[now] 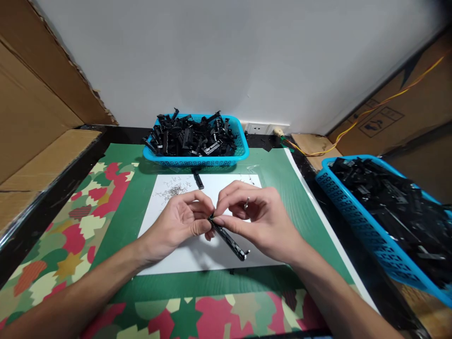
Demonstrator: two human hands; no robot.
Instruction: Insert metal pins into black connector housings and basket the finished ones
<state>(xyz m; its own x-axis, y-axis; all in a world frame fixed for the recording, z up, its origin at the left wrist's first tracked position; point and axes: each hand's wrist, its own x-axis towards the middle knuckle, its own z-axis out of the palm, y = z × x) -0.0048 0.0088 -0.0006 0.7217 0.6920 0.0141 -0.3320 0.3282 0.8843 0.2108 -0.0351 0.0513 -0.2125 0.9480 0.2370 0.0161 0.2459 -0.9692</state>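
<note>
Over the white sheet (169, 256), both hands meet at the upper end of a long black plastic part (229, 241). My left hand (185, 215) pinches that end between thumb and fingers. From the other side, my right hand (252, 214), with a ring on one finger, closes thumb and fingertips on the same end. The part's lower end sticks out toward me, tilted down to the right, with a small pale tip. Anything tiny between the fingertips is hidden. A pile of small thin metal wire pieces (174, 189) lies left of the hands, and a short black plastic part (198, 180) lies beyond them.
At the back stands a blue basket (197, 161) heaped with black plastic parts. Another blue basket (374, 245), full of black parts, stands at right. Cardboard (42, 94) walls the left side. A yellow and red cable (342, 134) runs from the wall socket (257, 128).
</note>
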